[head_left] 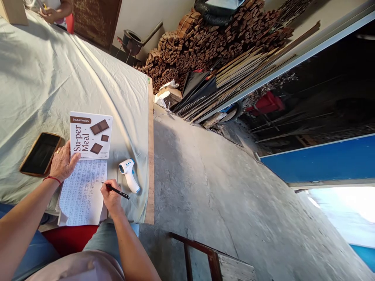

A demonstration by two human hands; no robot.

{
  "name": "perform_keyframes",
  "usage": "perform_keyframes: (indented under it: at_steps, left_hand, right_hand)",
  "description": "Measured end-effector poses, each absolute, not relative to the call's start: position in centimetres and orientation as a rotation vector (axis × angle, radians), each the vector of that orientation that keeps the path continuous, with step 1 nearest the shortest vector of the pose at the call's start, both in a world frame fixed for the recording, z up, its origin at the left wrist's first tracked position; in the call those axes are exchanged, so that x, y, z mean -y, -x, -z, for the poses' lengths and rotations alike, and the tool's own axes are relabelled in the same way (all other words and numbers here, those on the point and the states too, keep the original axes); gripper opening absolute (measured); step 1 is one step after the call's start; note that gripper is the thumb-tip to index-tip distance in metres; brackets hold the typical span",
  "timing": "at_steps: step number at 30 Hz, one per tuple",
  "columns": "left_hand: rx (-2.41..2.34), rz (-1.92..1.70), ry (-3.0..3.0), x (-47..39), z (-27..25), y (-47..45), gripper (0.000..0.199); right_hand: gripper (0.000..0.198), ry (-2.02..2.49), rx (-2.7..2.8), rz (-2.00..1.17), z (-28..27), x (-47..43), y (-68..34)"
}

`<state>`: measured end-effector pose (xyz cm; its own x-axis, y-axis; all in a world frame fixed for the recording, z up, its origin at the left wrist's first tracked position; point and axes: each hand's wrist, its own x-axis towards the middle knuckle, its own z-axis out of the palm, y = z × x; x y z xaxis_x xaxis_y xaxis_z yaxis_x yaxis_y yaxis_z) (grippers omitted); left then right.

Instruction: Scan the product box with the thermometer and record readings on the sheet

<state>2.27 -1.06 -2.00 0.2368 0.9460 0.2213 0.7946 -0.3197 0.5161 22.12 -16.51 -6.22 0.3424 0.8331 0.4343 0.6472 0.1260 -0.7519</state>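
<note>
My left hand is at the lower left corner of a white "NutriMotion Su-per Meal" box, thumb over its front and fingers at its left edge. Below the box lies an open notebook, its page covered with dense handwriting. A black pen is pinched in my right hand, which rests at the page's right edge; the pen tip points up and left. Just right of that hand lies a white and blue infrared thermometer. A phone in a tan case lies left of my left hand.
A pale cloth covers the table, whose wooden edge runs along the right. Another person's hand is at the far left, near a cardboard box. Stacked firewood lines the wall. A wooden frame stands below right.
</note>
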Motion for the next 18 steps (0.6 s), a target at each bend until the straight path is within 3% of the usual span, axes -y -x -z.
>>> perform_keyframes:
  at_steps: [18]
  left_hand:
    - [-1.602,-0.765,-2.214,1.06,2.25,-2.15,0.076]
  right_hand:
    - [0.016,1.618,1.364,-0.271,6.40,16.59,-22.17]
